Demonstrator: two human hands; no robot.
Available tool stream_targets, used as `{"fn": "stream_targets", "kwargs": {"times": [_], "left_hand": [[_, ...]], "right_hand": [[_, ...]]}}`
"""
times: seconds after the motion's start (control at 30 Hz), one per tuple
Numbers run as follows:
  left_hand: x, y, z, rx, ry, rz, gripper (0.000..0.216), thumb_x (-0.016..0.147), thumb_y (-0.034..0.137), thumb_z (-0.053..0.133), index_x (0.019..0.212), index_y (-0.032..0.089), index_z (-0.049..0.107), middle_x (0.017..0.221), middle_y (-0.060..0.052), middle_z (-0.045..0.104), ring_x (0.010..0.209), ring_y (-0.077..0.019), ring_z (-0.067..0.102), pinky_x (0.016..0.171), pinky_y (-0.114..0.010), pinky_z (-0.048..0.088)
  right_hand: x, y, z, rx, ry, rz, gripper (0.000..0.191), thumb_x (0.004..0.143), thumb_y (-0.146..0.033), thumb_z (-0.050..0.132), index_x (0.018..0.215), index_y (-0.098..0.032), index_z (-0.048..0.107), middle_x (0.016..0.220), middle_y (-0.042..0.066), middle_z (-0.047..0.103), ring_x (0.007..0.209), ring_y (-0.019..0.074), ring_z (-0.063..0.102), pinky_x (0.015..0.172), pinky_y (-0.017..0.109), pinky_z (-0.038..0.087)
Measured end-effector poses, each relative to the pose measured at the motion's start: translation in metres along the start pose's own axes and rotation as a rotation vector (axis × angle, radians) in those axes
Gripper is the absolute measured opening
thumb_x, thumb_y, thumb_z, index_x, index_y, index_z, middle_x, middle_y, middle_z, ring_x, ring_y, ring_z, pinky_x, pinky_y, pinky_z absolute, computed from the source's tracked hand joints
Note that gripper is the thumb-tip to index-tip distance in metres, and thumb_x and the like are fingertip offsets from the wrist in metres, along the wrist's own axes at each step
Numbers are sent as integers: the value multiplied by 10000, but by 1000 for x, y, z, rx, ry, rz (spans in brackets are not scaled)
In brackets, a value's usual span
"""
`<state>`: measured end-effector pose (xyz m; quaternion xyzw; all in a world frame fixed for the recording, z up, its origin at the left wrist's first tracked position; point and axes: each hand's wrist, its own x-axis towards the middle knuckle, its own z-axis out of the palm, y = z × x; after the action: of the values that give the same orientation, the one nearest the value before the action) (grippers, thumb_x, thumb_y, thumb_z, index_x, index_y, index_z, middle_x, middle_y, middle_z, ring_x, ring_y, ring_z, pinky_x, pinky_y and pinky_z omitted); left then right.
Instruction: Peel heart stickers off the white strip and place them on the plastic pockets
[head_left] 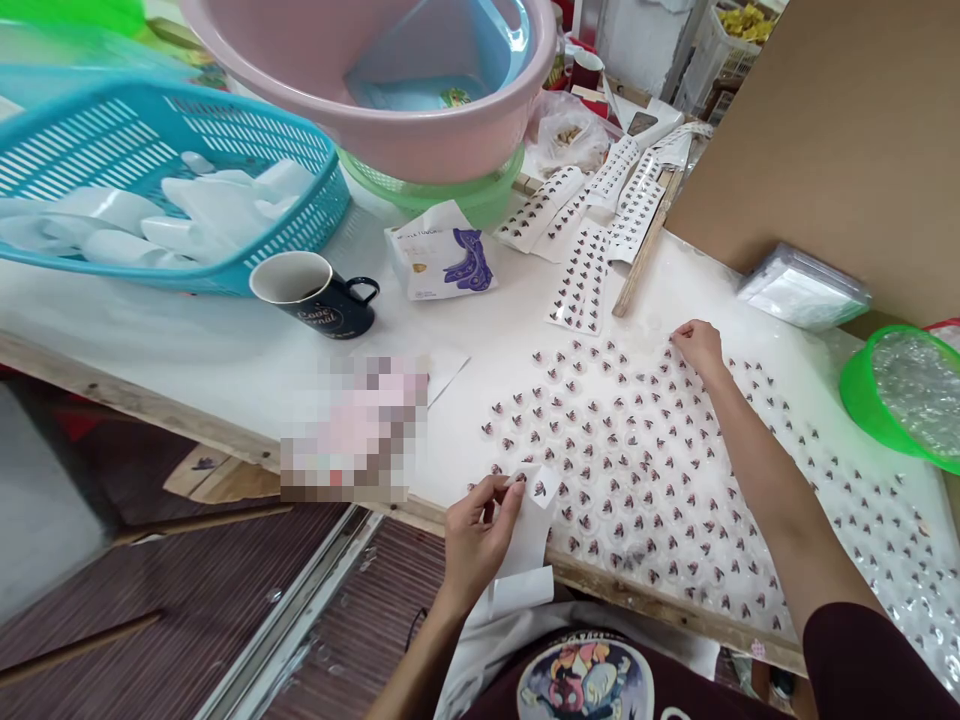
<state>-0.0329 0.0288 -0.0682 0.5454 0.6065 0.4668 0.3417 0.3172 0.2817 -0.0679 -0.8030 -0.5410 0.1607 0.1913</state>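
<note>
My left hand (484, 530) pinches a white sticker strip (535, 530) at the front edge of the table. One dark printed sticker shows at its top, and the strip's lower end curls over the edge. My right hand (699, 348) reaches to the far side of many small clear round pieces (630, 460), each bearing a small dark and pink print. Its fingertips are pressed together at the table surface, and whatever is between them is too small to make out. Several sticker sheets (581, 275) with the same print lie beyond, left of my right hand.
A dark mug (322, 295) and a white tissue pack (442, 262) stand left of the pieces. Behind are a blue basket (300, 225) of white rolls and a pink basin (450, 135). Clear boxes (806, 285), a green bowl (862, 385) and cardboard (825, 150) are at right.
</note>
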Motion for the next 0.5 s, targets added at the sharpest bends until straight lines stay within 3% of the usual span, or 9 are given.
{"fn": "stream_targets", "kwargs": {"times": [0.23,0.3,0.37,0.4,0.5], "left_hand": [[-1,2,-1,-12,-2,-14,222,899,310,597,723,179,628,585,24,553,482,-96,392,483,-219,330],[-1,2,0,-18,6,-32,235,902,314,594,711,179,622,578,26,544,484,-96,386,490,-221,328],[-2,4,1,-30,15,-53,246,903,322,591,703,179,614,565,32,517,492,-97,384,500,-224,327],[-2,4,1,-38,20,-65,252,902,329,591,701,179,609,564,33,507,500,-99,388,507,-226,329],[-4,5,1,-64,25,-103,275,900,362,595,695,180,594,584,28,513,525,-104,407,526,-230,346]], "right_hand": [[-10,-18,-12,-40,46,-59,64,764,-160,586,746,-217,609,794,34,631,865,235,596,955,426,396],[-34,-32,-16,27,86,-121,77,824,-195,558,792,-211,626,874,53,648,887,231,597,957,414,404],[-78,-50,-14,196,58,-239,135,894,-293,545,862,-211,647,918,58,664,845,216,600,890,382,447],[-106,-60,-11,294,-29,-310,178,912,-358,553,882,-216,656,900,53,670,805,209,598,840,368,467],[-194,-84,2,442,-512,-448,256,888,-461,636,1019,-244,676,935,45,688,829,209,616,749,342,494]]}}
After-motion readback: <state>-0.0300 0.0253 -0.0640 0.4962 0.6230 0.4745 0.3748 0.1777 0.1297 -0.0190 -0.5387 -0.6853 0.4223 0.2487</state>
